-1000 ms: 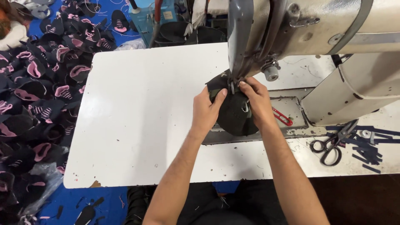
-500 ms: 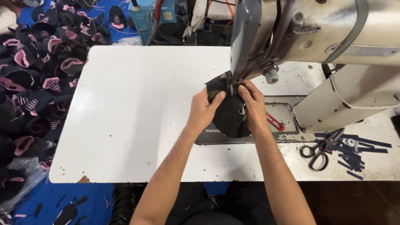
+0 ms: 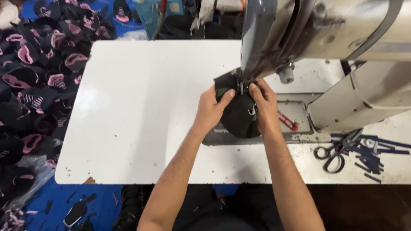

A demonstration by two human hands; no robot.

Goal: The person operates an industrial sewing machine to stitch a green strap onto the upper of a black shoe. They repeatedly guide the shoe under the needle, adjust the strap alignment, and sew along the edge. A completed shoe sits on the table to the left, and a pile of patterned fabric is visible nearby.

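A black fabric shoe piece (image 3: 239, 116) sits under the needle of a grey industrial sewing machine (image 3: 325, 30). My left hand (image 3: 212, 107) grips its left side, thumb pressed near the needle. On the right side my right hand (image 3: 264, 105) holds the same piece, fingers curled beside the presser foot. Both hands nearly meet at the top of the piece. Its far edge is hidden behind the machine head.
The white table (image 3: 141, 111) stretches to the left. Black scissors (image 3: 336, 152) and dark fabric strips (image 3: 372, 156) lie at the right. A red thread snip (image 3: 287, 121) rests by the machine base. A heap of black-and-pink shoe pieces (image 3: 38, 81) covers the floor at left.
My view has shifted slightly, so the table sits further right in frame. Both hands stay on the black piece at the needle with hardly any movement.
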